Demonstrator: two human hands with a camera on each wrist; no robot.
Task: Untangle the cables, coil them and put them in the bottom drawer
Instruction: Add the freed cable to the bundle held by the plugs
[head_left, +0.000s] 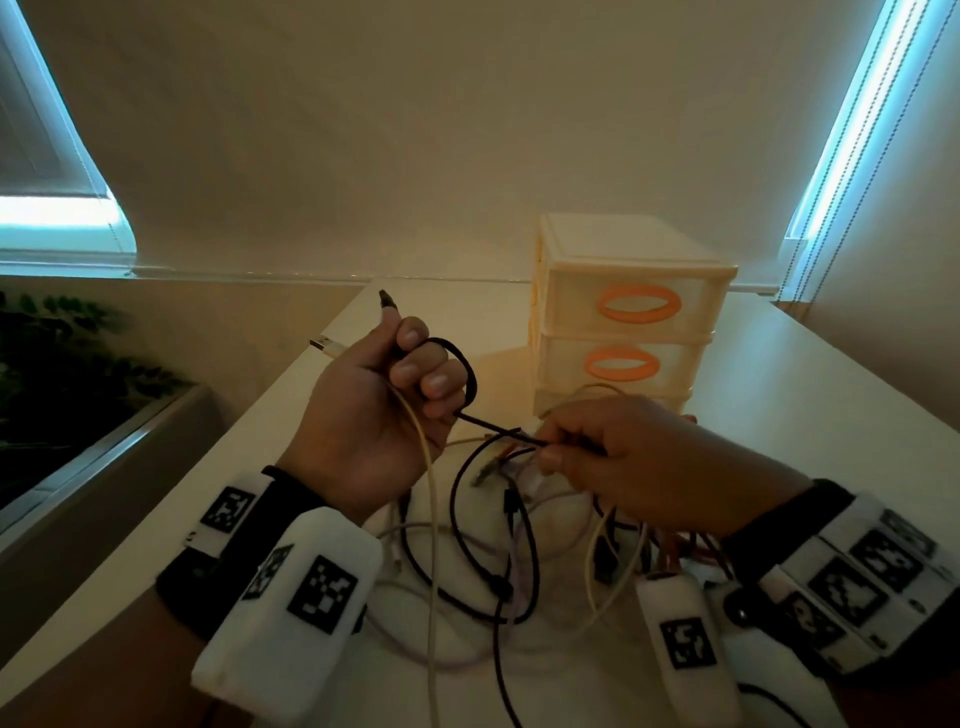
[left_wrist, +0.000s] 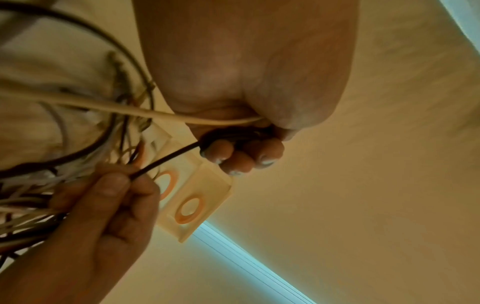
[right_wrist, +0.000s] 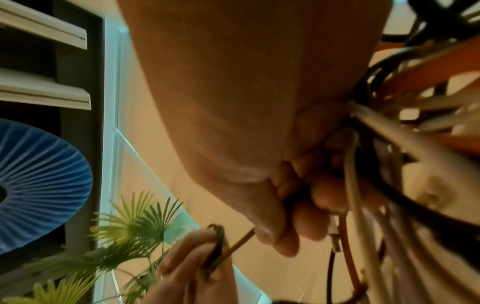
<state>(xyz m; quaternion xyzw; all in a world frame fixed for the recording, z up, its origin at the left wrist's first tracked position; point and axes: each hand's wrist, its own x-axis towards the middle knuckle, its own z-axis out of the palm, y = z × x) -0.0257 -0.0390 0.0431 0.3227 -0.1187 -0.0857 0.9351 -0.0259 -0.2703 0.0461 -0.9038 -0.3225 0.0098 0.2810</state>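
My left hand (head_left: 400, 384) is raised above the table, fingers curled round a loop of black cable (head_left: 467, 374) whose plug end (head_left: 387, 301) sticks up past the thumb. A cream cable (head_left: 426, 467) also runs through that palm, its USB plug (head_left: 324, 347) poking out to the left. From the loop the black cable (left_wrist: 166, 159) stretches taut to my right hand (head_left: 582, 447), which pinches it between thumb and fingers (right_wrist: 275, 232). Under both hands lies a tangle of black, white and orange cables (head_left: 498, 561). The bottom drawer (head_left: 561, 402) is mostly hidden behind my right hand.
The cream drawer unit (head_left: 628, 312) with orange oval handles stands at the back right of the white table (head_left: 779, 374). A plant (head_left: 67, 364) and a ledge lie beyond the table's left edge. Bright window strips flank the wall.
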